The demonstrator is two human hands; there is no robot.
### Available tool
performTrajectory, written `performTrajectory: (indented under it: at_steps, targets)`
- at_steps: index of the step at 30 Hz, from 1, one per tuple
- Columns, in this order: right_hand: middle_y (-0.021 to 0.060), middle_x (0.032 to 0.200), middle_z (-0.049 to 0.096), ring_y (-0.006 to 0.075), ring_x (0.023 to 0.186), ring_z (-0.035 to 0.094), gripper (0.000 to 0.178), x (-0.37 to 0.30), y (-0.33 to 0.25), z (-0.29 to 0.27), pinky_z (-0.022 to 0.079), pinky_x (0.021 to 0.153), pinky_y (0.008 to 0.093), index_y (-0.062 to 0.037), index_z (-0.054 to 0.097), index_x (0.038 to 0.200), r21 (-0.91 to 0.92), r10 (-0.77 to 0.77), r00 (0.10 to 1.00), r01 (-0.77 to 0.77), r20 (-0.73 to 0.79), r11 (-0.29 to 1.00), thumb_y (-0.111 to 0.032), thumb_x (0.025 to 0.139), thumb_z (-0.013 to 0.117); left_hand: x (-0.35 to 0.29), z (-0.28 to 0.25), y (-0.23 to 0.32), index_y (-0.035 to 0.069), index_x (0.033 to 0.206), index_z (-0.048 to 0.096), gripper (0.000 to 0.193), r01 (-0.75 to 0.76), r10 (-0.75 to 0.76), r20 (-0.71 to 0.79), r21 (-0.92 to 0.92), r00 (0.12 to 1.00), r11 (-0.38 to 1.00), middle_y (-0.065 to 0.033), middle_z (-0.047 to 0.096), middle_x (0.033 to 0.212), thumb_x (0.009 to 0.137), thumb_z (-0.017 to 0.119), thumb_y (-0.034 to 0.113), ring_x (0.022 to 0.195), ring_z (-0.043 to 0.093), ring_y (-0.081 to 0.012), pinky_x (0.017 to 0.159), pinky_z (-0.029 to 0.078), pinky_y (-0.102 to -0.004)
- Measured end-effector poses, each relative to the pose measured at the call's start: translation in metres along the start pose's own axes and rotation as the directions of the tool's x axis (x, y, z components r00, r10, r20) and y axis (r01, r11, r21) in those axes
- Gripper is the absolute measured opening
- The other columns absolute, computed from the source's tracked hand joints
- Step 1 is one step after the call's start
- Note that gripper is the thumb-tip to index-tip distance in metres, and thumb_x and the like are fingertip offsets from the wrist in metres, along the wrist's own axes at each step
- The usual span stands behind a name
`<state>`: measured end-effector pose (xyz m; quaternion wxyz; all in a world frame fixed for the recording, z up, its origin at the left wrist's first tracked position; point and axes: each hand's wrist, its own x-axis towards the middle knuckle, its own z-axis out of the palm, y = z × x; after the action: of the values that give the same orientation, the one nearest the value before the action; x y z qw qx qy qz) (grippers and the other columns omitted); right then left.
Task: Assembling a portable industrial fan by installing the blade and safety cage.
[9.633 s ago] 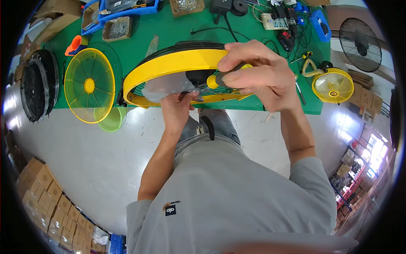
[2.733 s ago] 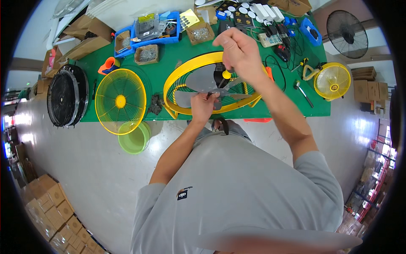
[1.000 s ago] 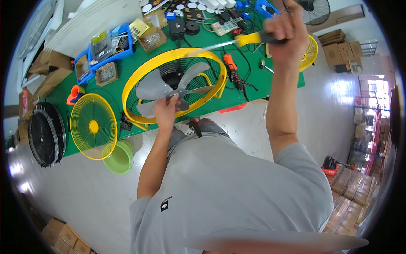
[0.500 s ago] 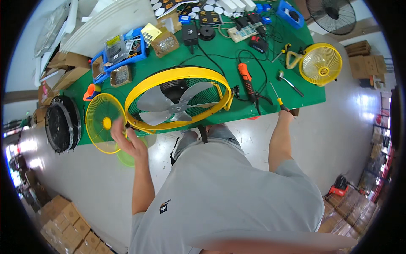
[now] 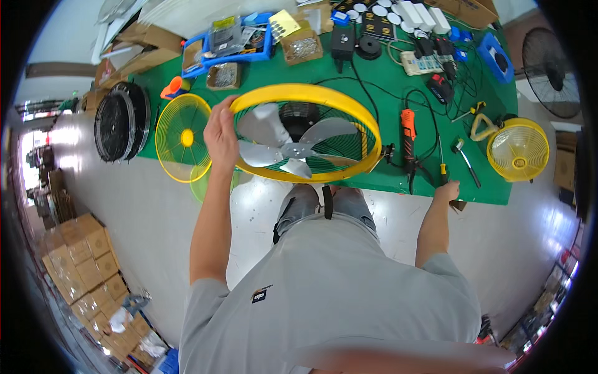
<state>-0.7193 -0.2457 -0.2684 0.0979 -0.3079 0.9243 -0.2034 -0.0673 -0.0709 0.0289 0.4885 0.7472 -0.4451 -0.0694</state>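
Observation:
A large yellow drum fan [image 5: 305, 92] with grey blades [image 5: 299, 149] lies tilted at the table's front edge, its front uncovered. My left hand [image 5: 222, 136] is closed around the left side of its yellow rim. At the front edge, right of the fan, my right hand [image 5: 447, 191] closes on the handle end of a screwdriver [image 5: 443, 168], whose shaft points away from me. Left of the fan, a round yellow fan grille [image 5: 187, 138] overhangs the edge. An orange-and-black corded power tool [image 5: 408, 134] lies between the fan and the screwdriver.
A hammer [image 5: 466, 162] and a smaller yellow fan [image 5: 518, 149] occupy the right of the green table [image 5: 280, 73]. Behind stand a blue bin [image 5: 240, 57], boxes of small parts [image 5: 303, 47] and a power strip [image 5: 420, 63]. Black fan guards [image 5: 121, 121] stand far left.
My left hand has gone from above the yellow grille to the fan's left rim and gripped it. My right hand stays at the screwdriver handle. The whole view has shifted.

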Motion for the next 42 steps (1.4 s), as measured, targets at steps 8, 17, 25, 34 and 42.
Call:
performTrajectory:
  at_steps: [8, 17, 25, 34, 42]
  targets:
    - [0.0266, 0.117, 0.072, 0.0412, 0.105, 0.069, 0.049, -0.033, -0.039, -0.013, 0.053, 0.093, 0.0487, 0.0049, 0.072, 0.116, 0.33, 0.138, 0.981, -0.086, -0.137, 0.94, -0.038, 0.093, 0.061, 0.034, 0.029, -0.035, 0.019, 0.121, 0.075, 0.047, 0.318, -0.35, 0.054, 0.306, 0.935, 0.897, -0.0112, 0.076, 0.11, 0.107, 0.045, 0.052, 0.107, 0.069, -0.0363, 0.091, 0.054, -0.0457]
    - [0.0238, 0.113, 0.074, 0.041, 0.101, 0.07, 0.046, -0.075, -0.018, -0.041, 0.053, 0.091, 0.0486, 0.0031, 0.073, 0.113, 0.247, -0.043, 0.983, 0.087, -0.177, 0.965, -0.038, 0.097, 0.059, 0.025, -0.01, -0.07, 0.002, 0.117, 0.071, 0.037, 0.098, -0.113, -0.074, -0.179, 0.991, 0.979, -0.0189, 0.073, 0.114, 0.104, 0.058, 0.034, 0.105, 0.068, -0.0409, 0.094, 0.052, -0.0484]
    - [0.0154, 0.11, 0.075, 0.0276, 0.101, 0.069, 0.04, -0.121, 0.049, -0.108, 0.054, 0.09, 0.0435, 0.0013, 0.073, 0.114, 0.392, -0.066, 0.997, 0.073, -0.032, 0.917, -0.029, 0.093, 0.059, -0.151, -0.093, -0.267, 0.006, 0.131, 0.059, 0.056, 0.256, -0.211, -0.145, 0.554, 0.967, 0.792, -0.0156, 0.064, 0.125, 0.085, 0.082, 0.029, 0.116, 0.058, -0.0383, 0.098, 0.048, -0.0482]
    - [0.0165, 0.128, 0.07, 0.0279, 0.113, 0.066, 0.044, -0.183, 0.08, -0.191, 0.051, 0.099, 0.0412, -0.0009, 0.065, 0.129, 0.396, 0.101, 0.995, -0.085, -0.02, 0.914, -0.029, 0.096, 0.06, -0.17, -0.119, -0.327, 0.012, 0.112, 0.06, 0.03, 0.042, -0.222, 0.11, 0.811, 0.969, 0.584, -0.0076, 0.061, 0.107, 0.089, 0.074, 0.026, 0.102, 0.06, -0.0299, 0.083, 0.049, -0.046]
    - [0.0145, 0.124, 0.071, 0.0245, 0.118, 0.066, 0.038, -0.213, -0.043, -0.223, 0.051, 0.102, 0.037, 0.002, 0.06, 0.135, 0.394, -0.45, 0.883, 0.463, -0.132, 0.794, -0.023, 0.106, 0.059, -0.095, -0.275, -0.296, 0.006, 0.089, 0.071, 0.009, -0.012, 0.167, -0.258, 0.512, 0.952, 0.859, -0.0116, 0.068, 0.08, 0.087, 0.078, 0.012, 0.077, 0.065, -0.035, 0.069, 0.05, -0.0454]
